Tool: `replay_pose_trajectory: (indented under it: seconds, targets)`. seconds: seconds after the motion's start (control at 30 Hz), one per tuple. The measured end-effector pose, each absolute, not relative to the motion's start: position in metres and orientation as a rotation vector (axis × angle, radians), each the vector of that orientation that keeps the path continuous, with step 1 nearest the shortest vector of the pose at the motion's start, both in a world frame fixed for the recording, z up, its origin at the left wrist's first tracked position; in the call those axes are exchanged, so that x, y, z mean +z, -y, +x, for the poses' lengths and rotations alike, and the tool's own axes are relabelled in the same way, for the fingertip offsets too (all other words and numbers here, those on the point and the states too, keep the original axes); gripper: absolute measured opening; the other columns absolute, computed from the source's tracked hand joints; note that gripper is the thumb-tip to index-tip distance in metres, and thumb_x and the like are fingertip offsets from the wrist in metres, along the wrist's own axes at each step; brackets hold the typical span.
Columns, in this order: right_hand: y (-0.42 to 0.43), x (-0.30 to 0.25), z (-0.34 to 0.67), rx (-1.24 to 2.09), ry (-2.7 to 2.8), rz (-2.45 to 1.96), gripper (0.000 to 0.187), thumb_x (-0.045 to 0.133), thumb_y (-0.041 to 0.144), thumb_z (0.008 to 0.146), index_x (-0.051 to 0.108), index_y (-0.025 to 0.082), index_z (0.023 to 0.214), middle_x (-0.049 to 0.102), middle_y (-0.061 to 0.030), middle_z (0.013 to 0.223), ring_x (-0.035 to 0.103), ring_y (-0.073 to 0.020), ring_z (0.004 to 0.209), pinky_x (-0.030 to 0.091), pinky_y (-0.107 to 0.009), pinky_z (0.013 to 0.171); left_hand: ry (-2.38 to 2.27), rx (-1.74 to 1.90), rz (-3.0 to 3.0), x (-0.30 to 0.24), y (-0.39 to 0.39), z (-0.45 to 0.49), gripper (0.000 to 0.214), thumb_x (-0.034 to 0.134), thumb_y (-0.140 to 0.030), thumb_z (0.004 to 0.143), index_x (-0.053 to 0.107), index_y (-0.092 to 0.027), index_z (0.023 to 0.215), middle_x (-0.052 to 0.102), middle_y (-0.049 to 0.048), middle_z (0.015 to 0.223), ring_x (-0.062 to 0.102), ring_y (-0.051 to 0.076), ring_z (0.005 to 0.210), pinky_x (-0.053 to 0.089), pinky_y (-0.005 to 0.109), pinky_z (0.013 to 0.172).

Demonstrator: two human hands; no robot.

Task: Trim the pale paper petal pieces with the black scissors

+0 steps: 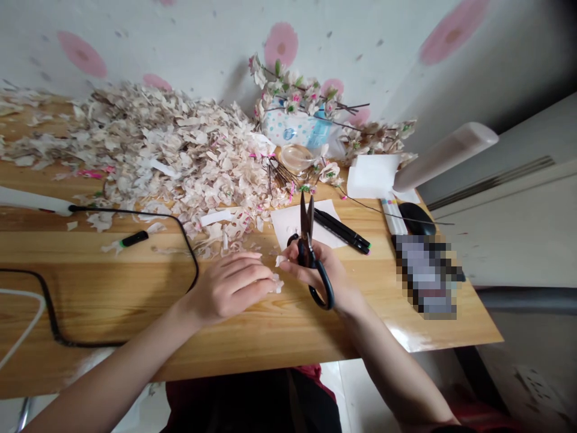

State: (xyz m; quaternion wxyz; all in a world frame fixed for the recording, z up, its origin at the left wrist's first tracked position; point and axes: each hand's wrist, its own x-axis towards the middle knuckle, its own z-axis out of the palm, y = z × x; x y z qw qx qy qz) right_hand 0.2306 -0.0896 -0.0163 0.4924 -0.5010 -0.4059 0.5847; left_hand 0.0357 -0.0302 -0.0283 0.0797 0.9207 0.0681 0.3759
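My right hand (336,270) is closed around black-handled scissors (307,231), their dark blades slightly apart and pointing toward the wall. A small white scrap (280,261) shows at the fingertips of that same hand. Just to the left, my left hand (229,285) is held low over the wooden table, its fingers curled together on a pale, petal-like piece (277,284). The fingertips are partly hidden, so the piece's full shape does not show. Beyond both hands lies a white sheet of paper (286,222), with black markers (342,230) across it.
A large heap of pale petals (180,144) covers the back left. Artificial blossom branches (297,96) rest over a patterned tissue pack (293,127) near a clear round dish (295,157). A black cable (183,231) and a marker cap (134,239) lie left; a black mouse (417,218) is right.
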Motion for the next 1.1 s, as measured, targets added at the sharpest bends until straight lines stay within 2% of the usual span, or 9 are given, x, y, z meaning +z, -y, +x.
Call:
replay_pose_trajectory:
  seconds: [0.1, 0.23, 0.37, 0.43, 0.5, 0.6, 0.77, 0.97, 1.1]
  targets:
    - [0.088, -0.018, 0.231, 1.397, 0.958, -1.252, 0.035, 0.082, 0.036, 0.067, 0.054, 0.019, 0.075, 0.055, 0.0034, 0.074, 0.050, -0.0113, 0.067, 0.042, -0.025, 0.068, -0.369, 1.065, 2.753, -0.025, 0.025, 0.034, 0.014, 0.067, -0.008, 0.080, 0.065, -0.018, 0.090, 0.072, 0.0016, 0.085, 0.066, 0.015, 0.078, 0.052, 0.034, 0.090]
    - [0.087, -0.019, 0.230, 1.386, 0.945, -1.277, 0.034, 0.082, 0.039, 0.066, 0.056, 0.019, 0.075, 0.057, 0.0021, 0.075, 0.052, -0.0127, 0.070, 0.043, -0.026, 0.071, -0.935, 0.926, 2.563, -0.027, 0.011, 0.029, 0.009, 0.063, -0.015, 0.084, 0.065, -0.019, 0.091, 0.070, 0.0028, 0.085, 0.065, 0.019, 0.079, 0.051, 0.034, 0.077]
    - [0.089, -0.020, 0.228, 1.401, 0.967, -1.278, 0.031, 0.081, 0.036, 0.067, 0.057, 0.019, 0.076, 0.057, 0.0019, 0.075, 0.053, -0.0137, 0.073, 0.043, -0.026, 0.072, -1.252, 0.851, 2.511, -0.030, 0.005, 0.028, 0.020, 0.063, -0.024, 0.085, 0.065, -0.015, 0.104, 0.066, 0.0112, 0.103, 0.061, 0.028, 0.098, 0.048, 0.040, 0.087]
    - [0.089, -0.020, 0.227, 1.405, 0.997, -1.284, 0.031, 0.080, 0.039, 0.069, 0.056, 0.019, 0.076, 0.057, 0.0017, 0.075, 0.053, -0.0141, 0.073, 0.043, -0.027, 0.071, -1.207, 0.881, 2.538, -0.028, 0.010, 0.030, 0.021, 0.060, -0.024, 0.087, 0.066, -0.015, 0.105, 0.064, 0.0127, 0.108, 0.056, 0.030, 0.105, 0.044, 0.043, 0.092]
    - [0.089, -0.019, 0.225, 1.394, 1.038, -1.312, 0.032, 0.078, 0.041, 0.071, 0.055, 0.019, 0.075, 0.057, 0.0012, 0.075, 0.052, -0.0143, 0.072, 0.042, -0.027, 0.069, -1.076, 0.872, 2.394, -0.025, 0.017, 0.034, 0.018, 0.053, -0.026, 0.092, 0.068, -0.017, 0.097, 0.066, 0.0096, 0.100, 0.058, 0.026, 0.100, 0.043, 0.041, 0.091]
    - [0.089, -0.019, 0.223, 1.386, 1.109, -1.341, 0.033, 0.076, 0.041, 0.073, 0.053, 0.018, 0.073, 0.056, 0.0012, 0.073, 0.049, -0.0133, 0.068, 0.039, -0.026, 0.065, -0.975, 0.627, 1.917, -0.020, 0.028, 0.039, 0.026, 0.051, -0.037, 0.093, 0.067, -0.018, 0.083, 0.067, 0.0039, 0.082, 0.060, 0.019, 0.080, 0.046, 0.032, 0.075]
    - [0.091, -0.021, 0.222, 1.412, 1.174, -1.345, 0.032, 0.077, 0.039, 0.073, 0.055, 0.017, 0.075, 0.049, 0.0041, 0.066, 0.042, -0.0108, 0.061, 0.034, -0.024, 0.058, -0.962, 0.342, 1.477, -0.016, 0.030, 0.039, 0.029, 0.064, -0.046, 0.080, 0.069, -0.018, 0.081, 0.066, 0.0013, 0.076, 0.056, 0.015, 0.066, 0.038, 0.026, 0.059]
    - [0.091, -0.017, 0.220, 1.405, 1.162, -1.310, 0.037, 0.075, 0.048, 0.075, 0.053, 0.018, 0.076, 0.056, 0.0009, 0.074, 0.048, -0.0130, 0.066, 0.038, -0.027, 0.064, -0.914, 0.368, 1.311, -0.010, 0.027, 0.038, 0.019, 0.071, -0.038, 0.074, 0.070, -0.019, 0.076, 0.071, 0.0016, 0.077, 0.062, 0.016, 0.073, 0.044, 0.026, 0.067]
    - [0.093, -0.024, 0.218, 1.328, 1.136, -1.158, 0.044, 0.058, 0.062, 0.085, 0.050, 0.019, 0.078, 0.057, -0.0009, 0.077, 0.048, -0.0127, 0.061, 0.040, -0.029, 0.064, -0.916, 0.590, 1.100, -0.013, 0.028, 0.041, 0.018, 0.077, -0.037, 0.071, 0.072, -0.020, 0.075, 0.072, 0.0019, 0.076, 0.064, 0.016, 0.076, 0.047, 0.027, 0.072]
